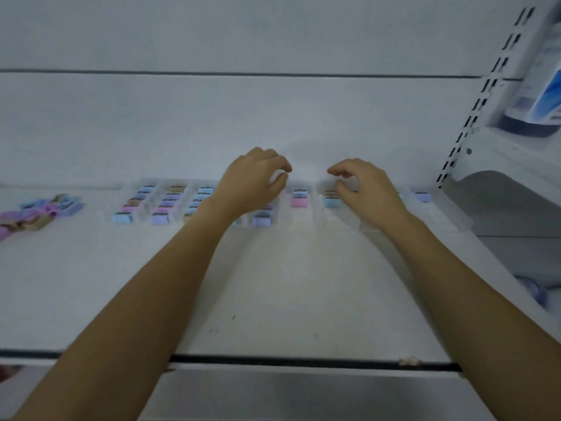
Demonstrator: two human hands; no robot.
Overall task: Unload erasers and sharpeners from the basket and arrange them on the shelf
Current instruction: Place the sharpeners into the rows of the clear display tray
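Note:
Rows of small pastel erasers and sharpeners (pixel 170 202) lie in a clear divided tray (pixel 440 218) at the back of the white shelf (pixel 288 284). A pink piece (pixel 300 201) and a blue piece (pixel 330 202) sit in the tray's middle lanes. My left hand (pixel 252 183) hovers over the tray with curled fingers, thumb and forefinger close together; blur hides whether it pinches anything. My right hand (pixel 367 189) hovers just right of the blue piece, fingers loosely curled, with nothing visible in it. No basket is in view.
A loose pile of pastel erasers and sharpeners (pixel 39 214) lies at the shelf's left end. A slotted white upright (pixel 476 117) and a neighbouring shelf with a blue-and-white bottle (pixel 540 95) stand at the right. The shelf's black front edge (pixel 288 361) runs below my forearms.

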